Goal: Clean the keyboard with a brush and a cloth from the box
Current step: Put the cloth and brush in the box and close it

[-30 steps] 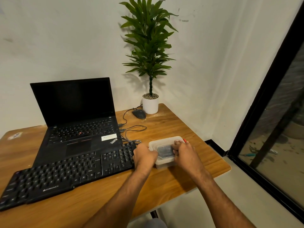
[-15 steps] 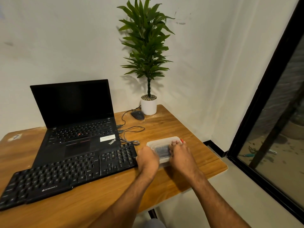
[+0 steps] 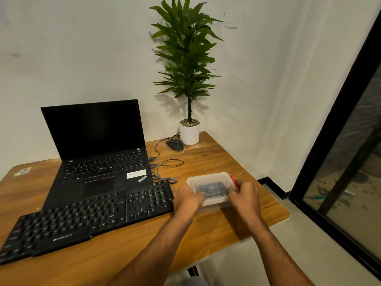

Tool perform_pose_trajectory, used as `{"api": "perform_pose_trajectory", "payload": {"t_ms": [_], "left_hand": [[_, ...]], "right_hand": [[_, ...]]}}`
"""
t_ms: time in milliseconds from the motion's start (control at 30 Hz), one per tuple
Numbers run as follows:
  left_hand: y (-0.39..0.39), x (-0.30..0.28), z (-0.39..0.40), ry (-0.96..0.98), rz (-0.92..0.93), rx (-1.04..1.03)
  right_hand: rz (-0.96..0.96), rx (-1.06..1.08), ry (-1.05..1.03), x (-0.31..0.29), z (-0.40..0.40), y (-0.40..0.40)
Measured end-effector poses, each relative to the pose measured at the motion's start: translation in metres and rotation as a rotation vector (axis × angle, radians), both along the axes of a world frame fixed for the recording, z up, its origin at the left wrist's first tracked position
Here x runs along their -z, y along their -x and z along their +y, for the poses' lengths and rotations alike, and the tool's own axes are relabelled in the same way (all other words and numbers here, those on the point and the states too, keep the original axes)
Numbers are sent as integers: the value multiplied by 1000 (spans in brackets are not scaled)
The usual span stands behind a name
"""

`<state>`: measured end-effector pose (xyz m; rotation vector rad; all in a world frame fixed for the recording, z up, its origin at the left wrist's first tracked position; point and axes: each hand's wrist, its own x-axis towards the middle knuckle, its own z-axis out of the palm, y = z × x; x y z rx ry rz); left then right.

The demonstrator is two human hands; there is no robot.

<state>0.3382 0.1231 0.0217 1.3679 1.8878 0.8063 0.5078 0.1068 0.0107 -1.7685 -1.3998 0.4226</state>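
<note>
Both hands are on the box (image 3: 209, 179), a small translucent plastic tub with its lid on, sitting on the wooden table (image 3: 216, 162) just right of the keyboard (image 3: 88, 217). Through the cloudy lid there's a dark shape inside, filling most of the middle; what it is can't be made out. A thin red piece (image 3: 234, 182) shows at the box's right edge, by the fingers. The left hand (image 3: 188, 200) grips the near-left corner, fingers curled over the rim. The right hand (image 3: 244, 195) holds the right side, fingertips bent onto the lid edge. The keyboard is black, full-size with a number pad, lying at a slant in front of the open laptop (image 3: 97, 145). At the far corner stand a potted plant (image 3: 186, 79) and a dark mouse (image 3: 175, 145).
</note>
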Motion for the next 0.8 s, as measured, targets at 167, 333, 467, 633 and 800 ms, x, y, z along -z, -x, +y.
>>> {"api": "perform_pose_trajectory", "payload": {"t_ms": [167,333,467,633,800], "left_hand": [[-5,-10,31,-6,-39,-8],[-5,-30,90,-36,-3,-24],[-6,-35,139,-61,-1,-38],[-5,-27,189,-24,5,-51],[-2,-15,220,-28,6,-17]], "right_hand": [[47,-45,-16,-15,31,-3],[106,-116,43,-33,91,-5],[135,-221,66,-39,142,-3],[86,-270,119,-31,192,-3],[51,-279,156,-23,227,-6]]}}
